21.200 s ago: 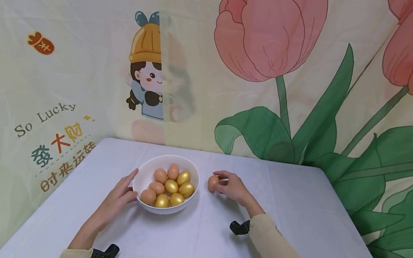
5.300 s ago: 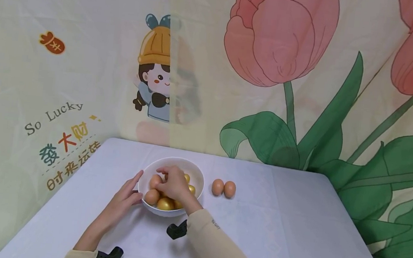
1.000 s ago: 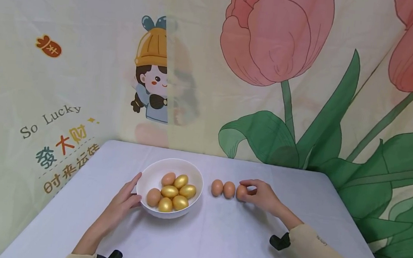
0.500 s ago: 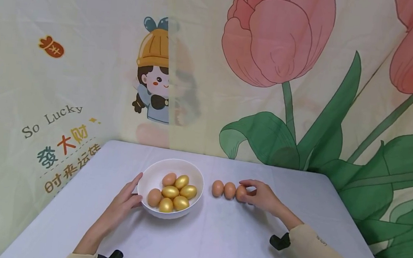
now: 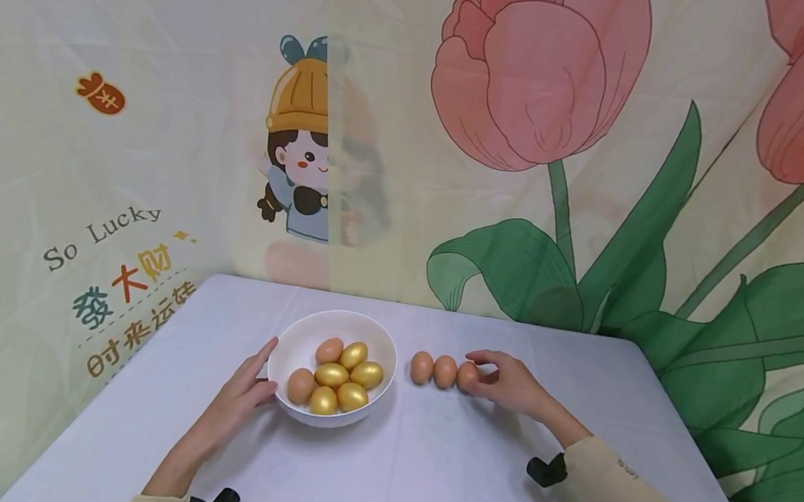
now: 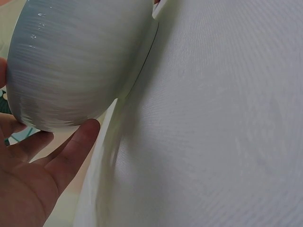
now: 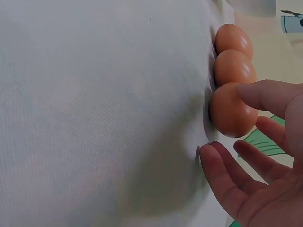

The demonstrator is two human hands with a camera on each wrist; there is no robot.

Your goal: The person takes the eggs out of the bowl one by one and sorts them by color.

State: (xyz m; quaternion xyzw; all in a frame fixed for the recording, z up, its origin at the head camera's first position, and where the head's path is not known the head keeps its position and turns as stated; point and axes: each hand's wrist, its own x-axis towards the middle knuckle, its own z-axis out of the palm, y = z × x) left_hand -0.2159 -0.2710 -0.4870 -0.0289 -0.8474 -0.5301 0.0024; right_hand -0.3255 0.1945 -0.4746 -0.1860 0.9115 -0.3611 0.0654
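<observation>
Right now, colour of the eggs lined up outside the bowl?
Eggs: brown, clearest in right wrist view.

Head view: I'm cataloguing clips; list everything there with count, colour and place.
Round white bowl: one, white, on the table
Smooth gold eggs: five, gold, in the bowl
Smooth brown eggs: five, brown, two in the bowl, three beside it
Cloth-covered table: one, white, under the bowl
Printed fabric backdrop: sheet count unclear, cream, behind; pink tulips, green leaves, cartoon figure, red pouch, lettering
Black wrist devices: two, black, one per wrist
Beige sleeves: two, beige, on the forearms
Left hand: one, touching the bowl
Right hand: one, touching the rightmost egg
</observation>
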